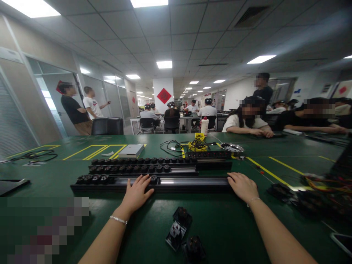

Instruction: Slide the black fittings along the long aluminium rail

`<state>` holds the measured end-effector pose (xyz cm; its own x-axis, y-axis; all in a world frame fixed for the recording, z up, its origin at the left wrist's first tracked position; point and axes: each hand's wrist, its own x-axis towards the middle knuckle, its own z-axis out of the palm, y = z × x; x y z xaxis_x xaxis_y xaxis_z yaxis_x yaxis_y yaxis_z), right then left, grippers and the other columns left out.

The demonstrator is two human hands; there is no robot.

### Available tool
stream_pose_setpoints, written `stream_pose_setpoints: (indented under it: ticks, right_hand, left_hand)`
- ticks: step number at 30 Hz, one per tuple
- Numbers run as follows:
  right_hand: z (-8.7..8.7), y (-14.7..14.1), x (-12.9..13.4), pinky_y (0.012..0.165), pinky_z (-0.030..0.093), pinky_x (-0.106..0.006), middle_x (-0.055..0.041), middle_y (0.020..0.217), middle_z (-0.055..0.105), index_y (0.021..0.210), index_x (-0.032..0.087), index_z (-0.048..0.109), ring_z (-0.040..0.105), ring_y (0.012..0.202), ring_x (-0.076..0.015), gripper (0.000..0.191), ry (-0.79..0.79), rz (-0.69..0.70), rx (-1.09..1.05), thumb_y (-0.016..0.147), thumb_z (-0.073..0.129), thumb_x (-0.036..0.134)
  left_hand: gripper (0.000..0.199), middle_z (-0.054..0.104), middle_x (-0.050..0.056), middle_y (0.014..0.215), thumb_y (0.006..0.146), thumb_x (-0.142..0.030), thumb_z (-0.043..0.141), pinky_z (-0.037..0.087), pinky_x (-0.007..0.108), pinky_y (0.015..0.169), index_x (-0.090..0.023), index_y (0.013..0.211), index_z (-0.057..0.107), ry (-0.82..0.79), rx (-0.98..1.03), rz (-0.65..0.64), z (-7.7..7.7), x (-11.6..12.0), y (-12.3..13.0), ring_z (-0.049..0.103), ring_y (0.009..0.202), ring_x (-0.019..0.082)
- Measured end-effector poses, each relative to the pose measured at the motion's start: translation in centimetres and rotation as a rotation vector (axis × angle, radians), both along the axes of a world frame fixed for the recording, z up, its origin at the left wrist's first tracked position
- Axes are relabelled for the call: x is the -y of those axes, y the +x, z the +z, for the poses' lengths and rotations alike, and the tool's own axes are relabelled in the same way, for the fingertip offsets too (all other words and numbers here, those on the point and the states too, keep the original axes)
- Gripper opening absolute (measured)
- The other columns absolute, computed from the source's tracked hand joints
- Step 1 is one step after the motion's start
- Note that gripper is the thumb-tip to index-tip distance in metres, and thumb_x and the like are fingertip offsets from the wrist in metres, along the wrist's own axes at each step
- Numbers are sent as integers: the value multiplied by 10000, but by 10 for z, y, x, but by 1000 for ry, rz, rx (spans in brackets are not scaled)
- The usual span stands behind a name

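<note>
A long black rail (192, 182) lies crosswise on the table, with several black socket-like modules (96, 178) seated at its left end. My left hand (137, 193) rests on the rail's near side, fingers spread and stretched over its channel. Just beyond its fingertips, a single black module (154, 179) sits in the channel. At the rail's right end my right hand (243, 186) lies with its fingers extended over the tip; its thumb is mostly hidden. Between my forearms are three loose black modules (176, 231) on the green tabletop.
Behind stand further rails (184, 169) filled with modules. A yellow bin (198, 143) with black cables, a metal dish (232, 147) and a grey-white box (131, 151) lie farther back. Tangled wires (316, 183) are at right. People sit across the table (82, 216).
</note>
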<state>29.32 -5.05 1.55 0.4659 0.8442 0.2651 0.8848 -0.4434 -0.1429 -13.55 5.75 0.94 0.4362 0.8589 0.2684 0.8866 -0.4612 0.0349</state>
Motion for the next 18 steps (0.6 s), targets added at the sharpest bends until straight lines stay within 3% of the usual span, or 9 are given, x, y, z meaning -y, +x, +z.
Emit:
stream_pose_setpoints:
  ticks: [18]
  right_hand:
    - [1, 0, 0, 994, 318, -419, -7, 1293, 533, 1223, 266, 555, 396, 1232, -211, 510, -3, 13, -8, 872, 227, 435]
  left_hand:
    - [534, 384, 49, 1429, 837, -489, 399, 121, 662, 1041, -279, 1328, 406, -4, 4, -17, -1, 1, 3, 267, 1344, 283]
